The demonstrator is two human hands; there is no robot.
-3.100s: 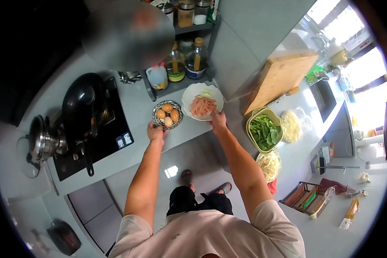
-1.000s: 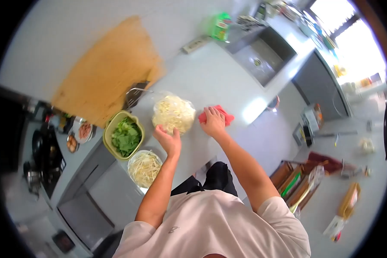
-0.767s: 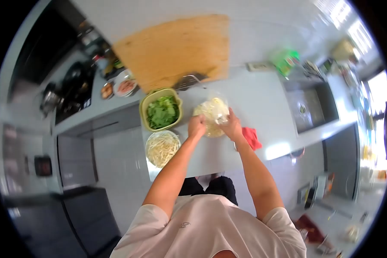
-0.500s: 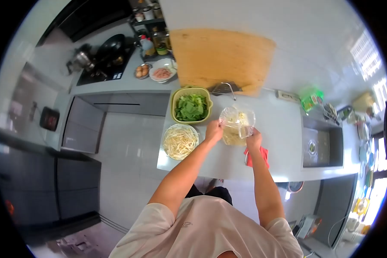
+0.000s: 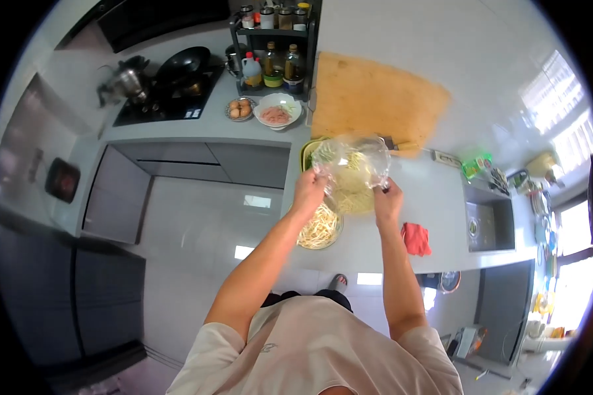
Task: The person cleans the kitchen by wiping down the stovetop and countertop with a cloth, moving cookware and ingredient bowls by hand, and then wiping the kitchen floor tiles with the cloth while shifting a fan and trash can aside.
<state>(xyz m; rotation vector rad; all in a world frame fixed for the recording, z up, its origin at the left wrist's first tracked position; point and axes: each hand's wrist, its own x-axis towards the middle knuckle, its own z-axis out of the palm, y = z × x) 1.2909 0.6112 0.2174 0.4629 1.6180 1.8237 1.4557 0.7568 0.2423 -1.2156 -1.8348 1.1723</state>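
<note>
My left hand [image 5: 310, 191] and my right hand [image 5: 389, 197] are closed on opposite sides of a clear, crinkled plastic bag [image 5: 339, 187]. Pale yellowish contents show through it; their kind is blurred. The bag hangs above the counter and hides most of a yellow-green basket [image 5: 306, 155], of which only the left edge shows. Below my left hand, a bowl [image 5: 323, 247] holds pale bean sprouts [image 5: 320, 227], partly covered by the hand and bag. A red cloth [image 5: 416, 238] lies on the counter to the right of my right forearm.
A wooden cutting board [image 5: 375, 99] leans against the wall behind. To the left are a white bowl [image 5: 295, 118] of pinkish meat strips, a dish of eggs [image 5: 240, 109], a rack [image 5: 277, 31] of bottles, and a stove [image 5: 171, 105]. The sink [image 5: 491, 227] is at right.
The view has shifted left. Both hands have carried the plastic bag leftward, and it now covers most of the basket of greens and part of the sprout bowl.
</note>
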